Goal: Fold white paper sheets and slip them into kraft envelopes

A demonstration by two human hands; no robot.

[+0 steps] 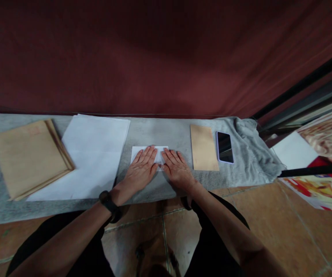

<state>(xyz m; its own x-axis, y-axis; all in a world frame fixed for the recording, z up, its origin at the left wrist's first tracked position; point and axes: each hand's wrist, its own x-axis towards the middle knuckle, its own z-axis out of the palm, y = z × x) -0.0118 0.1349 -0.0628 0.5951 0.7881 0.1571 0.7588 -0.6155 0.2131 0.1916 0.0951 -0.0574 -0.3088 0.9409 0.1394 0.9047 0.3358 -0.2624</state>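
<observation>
A small folded white sheet of paper (pixel 138 151) lies on the grey cloth (pixel 160 132) in the middle. My left hand (pixel 141 169) rests flat on it, fingers stretched out and close together. My right hand (pixel 177 169) lies flat beside it, fingers extended, covering the sheet's right part. The two hands nearly touch at the fingertips. A black watch (pixel 109 206) is on my left wrist.
A stack of white paper (pixel 92 154) lies left of my hands, and a pile of brown envelopes (pixel 29 157) further left. To the right lie a single brown envelope (pixel 203 147) and a phone (pixel 224 147). Printed posters (pixel 322 188) lie on the tiled floor at right.
</observation>
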